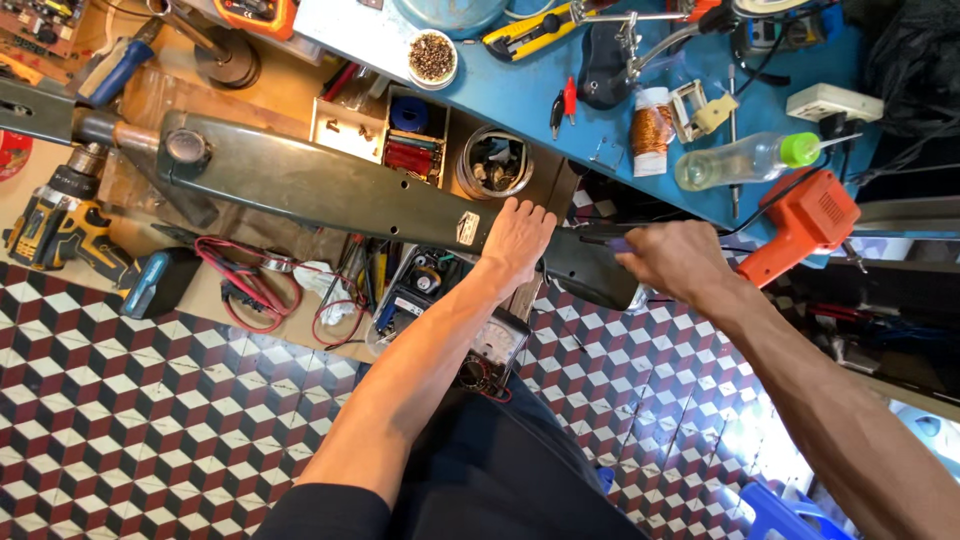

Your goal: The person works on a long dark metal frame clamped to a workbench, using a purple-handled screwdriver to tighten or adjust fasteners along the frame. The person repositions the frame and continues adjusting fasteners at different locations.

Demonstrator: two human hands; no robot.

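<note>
A long dark green metal housing [330, 190] lies slanted across the workbench, with a round cap at its left end. My left hand [515, 240] rests flat on its right part, fingers spread. My right hand [672, 262] is closed around a thin dark tool [600, 240], likely a screwdriver, whose tip meets the housing's right end [592, 275]. An analog meter [492, 350] sits on my lap below the left wrist.
A yellow-black cordless drill [55, 228] lies at far left. An orange heat gun [805, 222] hangs off the blue table [520, 85]. A clear bottle with a green cap [745, 160], a copper wire spool [653, 130], a tin of screws [493, 165] and red cables [250, 285] surround the work.
</note>
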